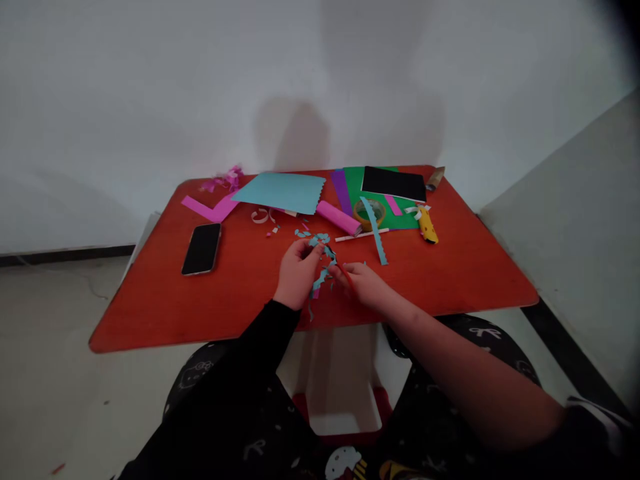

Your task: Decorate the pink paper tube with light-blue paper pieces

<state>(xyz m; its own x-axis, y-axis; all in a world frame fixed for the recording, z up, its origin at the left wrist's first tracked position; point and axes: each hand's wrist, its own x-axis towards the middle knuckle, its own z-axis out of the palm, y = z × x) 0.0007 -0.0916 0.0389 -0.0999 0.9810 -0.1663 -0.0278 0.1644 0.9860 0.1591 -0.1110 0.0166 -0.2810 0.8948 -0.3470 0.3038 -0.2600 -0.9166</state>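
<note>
My right hand [361,283] is closed round the red handles of a pair of scissors [346,275], whose blades point up and left toward my other hand. Between thumb and fingers, my left hand [299,268] pinches a small strip of light blue paper [328,255] by the scissor blades. Light blue paper scraps [320,237] are scattered just beyond my fingers, and more lie on the table below them. A longer light blue strip with one zigzag edge [375,233] rests farther right, partly over a roll of tape [361,215].
On the red table [150,300] lie a phone [201,249] at left, a blue sheet [280,190], a pink roll [339,218], a white stick [350,237], green paper [354,177], a black rectangle [394,183] and a yellow item [427,225]. A wall [200,87] stands behind.
</note>
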